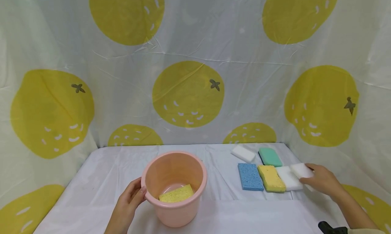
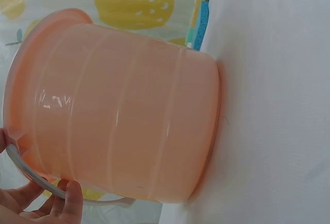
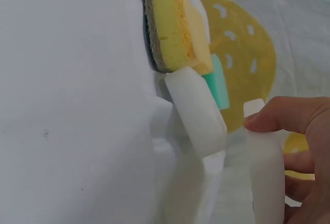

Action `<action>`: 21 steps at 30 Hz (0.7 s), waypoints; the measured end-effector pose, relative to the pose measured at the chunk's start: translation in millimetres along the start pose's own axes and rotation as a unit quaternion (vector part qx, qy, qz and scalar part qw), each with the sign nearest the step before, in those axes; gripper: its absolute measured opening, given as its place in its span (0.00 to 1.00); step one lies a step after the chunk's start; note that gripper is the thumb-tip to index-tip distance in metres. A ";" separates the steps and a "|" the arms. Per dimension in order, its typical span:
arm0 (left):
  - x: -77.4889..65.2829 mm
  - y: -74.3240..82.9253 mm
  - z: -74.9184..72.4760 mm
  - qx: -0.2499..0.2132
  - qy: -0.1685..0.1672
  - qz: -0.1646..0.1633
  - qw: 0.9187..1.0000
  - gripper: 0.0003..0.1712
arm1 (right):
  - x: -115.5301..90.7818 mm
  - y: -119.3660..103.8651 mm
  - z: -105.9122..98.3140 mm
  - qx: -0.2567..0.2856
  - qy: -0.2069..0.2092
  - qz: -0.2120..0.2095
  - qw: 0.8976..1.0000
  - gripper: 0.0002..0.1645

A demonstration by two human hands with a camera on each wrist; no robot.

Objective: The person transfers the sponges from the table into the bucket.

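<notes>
A pink bucket [image 1: 175, 212] stands upright on the white-covered table, a yellow sponge [image 1: 177, 194] lying on its bottom. My left hand [image 1: 129, 198] holds the bucket at its left rim, thumb over the edge; in the left wrist view the fingers are by the grey-white handle [image 2: 38, 178]. On the right, my right hand [image 1: 325, 180] pinches a white sponge [image 1: 301, 170] between thumb and fingers. The right wrist view shows this held sponge [image 3: 265, 170] raised beside another white sponge [image 3: 196, 111]. That second one lies against a yellow sponge [image 1: 271, 179] with a dark underside.
A blue sponge [image 1: 250, 177] lies left of the yellow one. Behind them are a green sponge [image 1: 270, 157] and one more white sponge [image 1: 243, 154]. A fruit-patterned curtain [image 1: 195, 34] surrounds the table at the back and sides. A black object [image 1: 331, 228] shows near the right sleeve.
</notes>
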State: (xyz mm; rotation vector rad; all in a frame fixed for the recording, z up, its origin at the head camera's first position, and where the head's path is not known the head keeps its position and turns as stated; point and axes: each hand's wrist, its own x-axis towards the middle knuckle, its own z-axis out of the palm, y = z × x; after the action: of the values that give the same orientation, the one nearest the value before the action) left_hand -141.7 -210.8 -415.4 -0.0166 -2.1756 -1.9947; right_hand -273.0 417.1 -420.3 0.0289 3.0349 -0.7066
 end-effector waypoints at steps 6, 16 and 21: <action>0.7 0.1 0.1 0.004 -0.002 -0.005 1.000 0.29 | -0.5 -15.6 -3.4 -0.007 0.010 -0.031 0.999 0.56; -0.7 -1.9 0.2 0.010 -0.009 0.013 1.000 0.27 | -7.4 -51.7 -3.8 0.027 0.010 -0.054 0.998 0.54; -0.7 -3.5 0.6 0.009 -0.007 0.025 1.000 0.26 | -8.0 -70.9 -2.0 0.037 0.018 -0.070 0.997 0.52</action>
State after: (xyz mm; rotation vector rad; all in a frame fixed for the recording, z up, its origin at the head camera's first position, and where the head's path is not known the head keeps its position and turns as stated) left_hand -141.6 -210.5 -419.0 -0.0836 -2.1789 -1.9543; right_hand -266.7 354.2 -386.9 -0.1729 3.0662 -0.8368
